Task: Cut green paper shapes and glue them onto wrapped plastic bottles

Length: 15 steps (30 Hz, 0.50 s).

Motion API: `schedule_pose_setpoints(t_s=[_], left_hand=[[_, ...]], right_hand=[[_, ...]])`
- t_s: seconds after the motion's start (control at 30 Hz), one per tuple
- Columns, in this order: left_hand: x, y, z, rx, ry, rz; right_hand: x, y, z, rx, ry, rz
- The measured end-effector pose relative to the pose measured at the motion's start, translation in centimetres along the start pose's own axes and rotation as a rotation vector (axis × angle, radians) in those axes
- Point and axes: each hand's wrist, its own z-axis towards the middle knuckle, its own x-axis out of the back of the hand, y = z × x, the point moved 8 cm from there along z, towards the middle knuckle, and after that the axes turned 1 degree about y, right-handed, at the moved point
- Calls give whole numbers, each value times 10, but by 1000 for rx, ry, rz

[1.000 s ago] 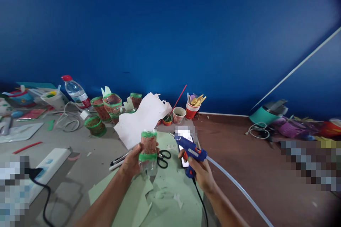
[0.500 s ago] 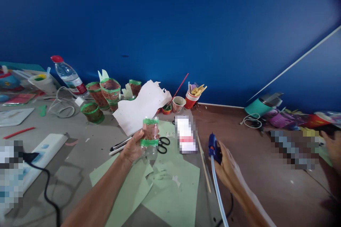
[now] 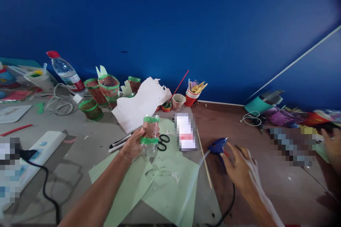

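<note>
My left hand [image 3: 134, 144] is closed round a clear plastic cup [image 3: 151, 129], cut-down-bottle-like, painted brown with green bands. It is held upright above the light green paper [image 3: 176, 191]. Black-handled scissors [image 3: 163, 142] lie just behind the cup. A blue glue gun [image 3: 218, 146] rests on the brown table, its nozzle pointing right and a long translucent glue stick [image 3: 190, 182] trailing from its back. Beside it, my right hand [image 3: 238, 163] has its fingers apart, the fingertips close to the gun; whether they still touch it I cannot tell.
A phone [image 3: 185, 132] and a thin wooden stick [image 3: 204, 159] lie between my hands. Behind stand painted cups [image 3: 109, 88], a torn white sheet [image 3: 141, 103] and a water bottle [image 3: 68, 74]. A power strip [image 3: 39, 163] lies left. Another person's hand [image 3: 331, 145] shows far right.
The glue gun has turned from pointing away to pointing right and now lies on the table. My right hand has loosened from it and shifted right. My left hand still holds the cup.
</note>
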Motion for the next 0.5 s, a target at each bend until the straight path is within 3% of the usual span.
schedule_pose_setpoints(t_s=[0.07,0.1,0.2,0.27,0.37,0.5], left_hand=[[-1,-1,1,-11,0,-8],[-1,-1,2,-14,-2,-10],[-2,-2,2,-2,-3,-6],[-1,-2,0,11,11,-3],[1,-4,-2,24,33,-2],[2,-6,-3,-14,63,-24]], right_hand=[[19,-39,1,133,65,219],[21,-64,0,236,20,333],[6,-148,-15,590,-311,456],[-6,-185,-26,719,-446,419],[-23,-217,-39,840,-555,338],[-39,-229,-48,913,-566,327]])
